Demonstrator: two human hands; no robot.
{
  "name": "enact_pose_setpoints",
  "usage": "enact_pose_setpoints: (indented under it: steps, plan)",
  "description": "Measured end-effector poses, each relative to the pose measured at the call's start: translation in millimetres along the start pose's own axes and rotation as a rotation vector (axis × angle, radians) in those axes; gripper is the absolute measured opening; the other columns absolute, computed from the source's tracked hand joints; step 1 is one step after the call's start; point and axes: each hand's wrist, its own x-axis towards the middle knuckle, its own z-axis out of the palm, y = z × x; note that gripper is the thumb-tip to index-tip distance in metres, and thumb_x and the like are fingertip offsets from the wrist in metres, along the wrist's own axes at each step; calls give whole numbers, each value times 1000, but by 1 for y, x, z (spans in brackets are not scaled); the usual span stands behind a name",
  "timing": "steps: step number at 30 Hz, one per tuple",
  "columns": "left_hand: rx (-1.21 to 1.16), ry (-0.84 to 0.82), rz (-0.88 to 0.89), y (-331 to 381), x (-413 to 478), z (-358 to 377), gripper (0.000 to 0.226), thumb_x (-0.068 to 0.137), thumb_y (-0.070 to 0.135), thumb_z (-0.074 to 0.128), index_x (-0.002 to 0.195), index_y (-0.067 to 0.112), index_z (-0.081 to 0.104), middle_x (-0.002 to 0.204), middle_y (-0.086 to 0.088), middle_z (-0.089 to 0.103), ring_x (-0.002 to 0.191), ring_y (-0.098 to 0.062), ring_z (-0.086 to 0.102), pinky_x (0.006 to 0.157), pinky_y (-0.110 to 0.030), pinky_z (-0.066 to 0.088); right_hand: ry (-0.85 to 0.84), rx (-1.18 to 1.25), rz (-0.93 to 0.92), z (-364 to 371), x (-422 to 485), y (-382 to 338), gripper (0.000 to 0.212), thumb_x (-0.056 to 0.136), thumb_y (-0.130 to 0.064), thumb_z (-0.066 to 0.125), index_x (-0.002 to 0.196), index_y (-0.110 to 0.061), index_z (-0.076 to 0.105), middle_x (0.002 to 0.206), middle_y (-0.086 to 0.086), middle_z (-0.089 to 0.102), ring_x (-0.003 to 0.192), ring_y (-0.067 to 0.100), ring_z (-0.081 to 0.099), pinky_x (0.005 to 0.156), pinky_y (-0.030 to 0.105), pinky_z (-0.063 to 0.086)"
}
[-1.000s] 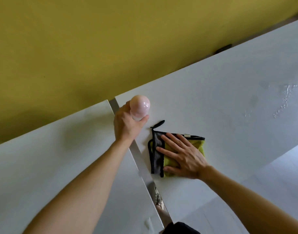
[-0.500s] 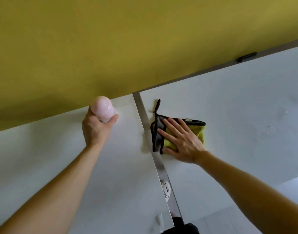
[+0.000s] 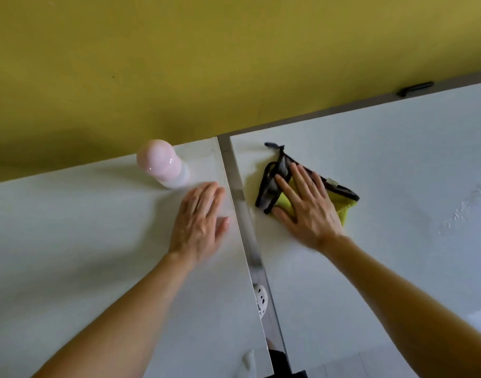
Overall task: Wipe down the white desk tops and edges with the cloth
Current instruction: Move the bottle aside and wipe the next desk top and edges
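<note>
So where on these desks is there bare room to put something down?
Left desk: wide bare patch left of the left hand, nearer than the bottle. Right desk: bare between cloth and droplets. Crowded by the gap: right hand on cloth.

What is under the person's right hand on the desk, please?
The right hand lies flat on the yellow, black-edged cloth on the right desk. The cloth's middle is covered by the hand.

Glossy pink plastic bottle [image 3: 162, 165], fuzzy yellow cloth [image 3: 345, 208], smooth white desk tops [image 3: 370, 159]
</note>
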Motion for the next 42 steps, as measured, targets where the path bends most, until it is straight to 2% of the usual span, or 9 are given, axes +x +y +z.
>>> enact_pose_setpoints:
  steps: [2,4,11,15,20,24,29,34,42]
  plan:
    - [-32,36,-2,0,-3,2,67,104,36,61,159,2,49,166,-20,45,153,-41,44,126,-58,34,-43,-16,-17,5,-36,-16,75,111,-68,34,173,-28,25,182,13,3,169,28,-2,135,57,11]
    - [-34,67,7,1,-4,1,67,102,34,63,159,3,50,165,-19,47,153,-41,44,126,-59,34,-37,-25,-9,7,-30,-20,73,111,-68,32,174,-32,21,182,12,2,169,28,-3,135,57,11]
    - [1,80,-13,1,-2,-2,67,99,33,67,158,5,52,164,-18,48,153,-40,44,124,-58,36,130,63,85,7,148,-47,77,108,-68,32,171,-25,32,181,13,12,169,28,10,135,54,10]
    - [-3,101,-8,-3,0,-1,61,101,34,66,157,13,57,163,-18,50,153,-40,45,124,-58,37,162,111,46,11,92,-43,70,112,-63,36,171,-25,34,181,11,16,169,27,11,135,52,13]
    - [-4,114,-10,-5,7,0,58,102,34,63,156,14,58,162,-20,50,152,-43,46,122,-60,37,87,95,69,14,-11,-24,71,112,-63,42,172,-29,27,182,7,9,169,24,3,135,56,16]
    - [10,112,-8,-4,8,0,58,102,33,62,156,14,58,162,-21,50,152,-42,45,123,-59,37,107,74,181,16,35,-37,74,108,-64,42,172,-29,30,182,10,11,169,27,6,135,57,11]
    - [36,100,-6,-3,9,-2,57,103,37,62,155,16,60,165,-19,48,155,-39,43,125,-57,35,167,134,163,13,107,-54,72,109,-67,38,171,-31,32,182,8,15,169,25,11,136,54,10]
    - [5,114,2,-5,9,-2,57,103,38,61,156,17,60,165,-19,49,155,-39,43,126,-56,34,254,156,144,16,95,-48,70,108,-69,42,167,-30,41,179,9,26,167,25,20,134,52,17]
    - [-1,129,7,-5,11,-2,55,104,39,60,155,17,60,164,-19,49,154,-38,44,126,-54,34,284,139,169,14,97,-50,69,107,-69,43,164,-31,47,177,9,30,166,25,24,134,49,19]
